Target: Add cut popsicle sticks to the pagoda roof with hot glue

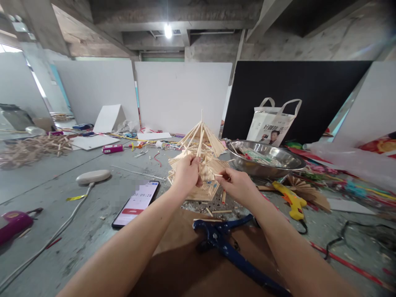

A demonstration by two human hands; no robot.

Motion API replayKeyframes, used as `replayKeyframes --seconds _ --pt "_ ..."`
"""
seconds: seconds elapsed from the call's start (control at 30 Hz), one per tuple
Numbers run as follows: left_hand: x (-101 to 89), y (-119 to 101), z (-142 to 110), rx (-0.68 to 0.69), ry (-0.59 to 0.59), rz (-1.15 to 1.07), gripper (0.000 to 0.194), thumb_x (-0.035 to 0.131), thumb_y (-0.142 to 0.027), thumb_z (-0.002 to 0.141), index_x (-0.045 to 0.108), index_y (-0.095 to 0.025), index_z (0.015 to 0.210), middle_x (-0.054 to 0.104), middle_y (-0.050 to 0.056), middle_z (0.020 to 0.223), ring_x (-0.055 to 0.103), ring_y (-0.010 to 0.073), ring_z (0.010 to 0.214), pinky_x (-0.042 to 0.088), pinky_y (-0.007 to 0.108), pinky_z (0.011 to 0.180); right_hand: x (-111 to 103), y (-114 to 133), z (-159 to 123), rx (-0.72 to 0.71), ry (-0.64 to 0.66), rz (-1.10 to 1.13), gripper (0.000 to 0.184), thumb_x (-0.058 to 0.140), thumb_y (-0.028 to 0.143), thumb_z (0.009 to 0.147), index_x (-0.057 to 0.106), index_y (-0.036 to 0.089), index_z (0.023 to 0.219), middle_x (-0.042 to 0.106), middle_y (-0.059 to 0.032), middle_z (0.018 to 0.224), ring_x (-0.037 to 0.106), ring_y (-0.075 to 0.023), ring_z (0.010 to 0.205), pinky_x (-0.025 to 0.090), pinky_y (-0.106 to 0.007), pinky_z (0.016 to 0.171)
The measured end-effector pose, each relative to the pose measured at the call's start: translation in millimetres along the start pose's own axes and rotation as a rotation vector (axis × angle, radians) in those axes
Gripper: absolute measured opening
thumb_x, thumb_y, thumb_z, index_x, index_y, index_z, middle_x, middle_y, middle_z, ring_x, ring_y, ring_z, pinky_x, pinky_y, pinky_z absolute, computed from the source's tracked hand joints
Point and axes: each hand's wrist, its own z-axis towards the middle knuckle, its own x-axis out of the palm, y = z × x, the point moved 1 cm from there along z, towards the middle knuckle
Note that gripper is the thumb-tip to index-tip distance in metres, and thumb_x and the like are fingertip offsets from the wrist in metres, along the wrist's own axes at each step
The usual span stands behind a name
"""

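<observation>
A small pavilion model [213, 144] made of wooden sticks, with a pointed stick roof, stands on the work surface in front of me. My left hand [187, 171] is closed at the model's near left side, its fingers against the sticks; whether it grips the model or a loose piece is hidden. My right hand [238, 185] pinches a short wooden stick [218, 175] at the model's right front. Nearer to me, blue cutting pliers [216, 237] lie on a brown board [173, 251], and a few loose sticks [221, 211] rest just beyond them.
A phone [136, 205] showing a timer lies left of my left forearm. To the right are a metal bowl [269, 165] holding thin sticks, a yellow glue gun [292, 201] and a white bag [270, 123]. A stick pile [37, 148] and cable [68, 220] lie left.
</observation>
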Motion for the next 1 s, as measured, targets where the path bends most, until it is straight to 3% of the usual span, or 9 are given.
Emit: replayKeyframes --seconds 0.23,0.47,0.63,1.0 --pt "1.5 -4.5 2.3 -0.008 -0.030 0.046 0.015 0.035 -0.029 0.078 0.043 -0.018 0.072 0.042 -0.006 0.052 0.044 0.0081 0.026 0.030 0.018 0.025 0.4 1.8 0.6 0.006 0.027 -0.002 0.020 0.042 0.035 0.076 0.054 0.019 0.075 0.060 -0.0013 0.067 0.053 -0.0137 0.061 0.035 -0.024 0.056" --pt "-1.2 -9.4 3.8 0.075 -0.103 0.336 0.018 0.036 -0.030 0.077 0.044 -0.018 0.067 0.046 -0.004 0.048 0.043 0.0079 0.028 0.031 0.018 0.029 -1.3 3.3 2.6 0.006 0.043 0.000 0.019 0.041 0.035 0.076 0.053 0.020 0.077 0.060 -0.0012 0.067 0.053 -0.0137 0.061 0.035 -0.024 0.056" --pt "-2.9 -6.9 8.1 0.155 -0.081 0.481 0.025 0.033 -0.032 0.079 0.044 -0.017 0.062 0.049 -0.002 0.048 0.042 0.0069 0.030 0.030 0.018 0.034 -1.3 3.5 1.7 0.013 0.054 0.004 0.020 0.041 0.035 0.076 0.052 0.019 0.079 0.059 -0.0012 0.066 0.052 -0.0138 0.061 0.035 -0.024 0.056" --pt "-2.8 -0.5 15.2 0.159 -0.090 0.436 0.024 0.035 -0.031 0.078 0.046 -0.017 0.063 0.049 -0.002 0.048 0.043 0.0068 0.033 0.028 0.017 0.036 -1.3 5.6 2.1 0.017 0.056 -0.013 0.022 0.041 0.036 0.076 0.054 0.019 0.082 0.060 -0.0011 0.067 0.052 -0.0135 0.060 0.035 -0.024 0.055"
